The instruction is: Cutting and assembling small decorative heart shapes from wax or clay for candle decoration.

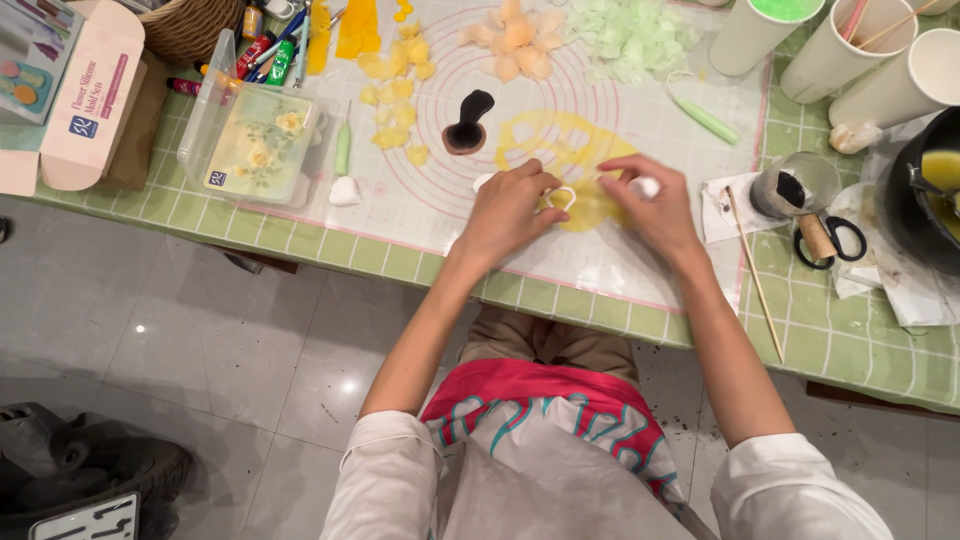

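Note:
My left hand (508,212) rests on a translucent mat (420,190) and pinches a small white ring-shaped cutter (562,198) against a thin yellow sheet (560,150). My right hand (650,205) presses on the same sheet just right of the cutter and holds a small white piece (646,186) at its fingertips. Yellow petal pieces (395,90), peach petal pieces (515,45) and pale green petal pieces (625,35) lie farther back on the mat. A dark brown scoop-shaped tool (468,125) lies between them.
A clear plastic box (250,140) with a flower picture stands at left, beside a pink carton (95,100) and a wicker basket (190,25). At right are white cups (860,50), a small glass jar (795,185), scissors (830,240), a wooden skewer (755,270) and a black pot (925,190).

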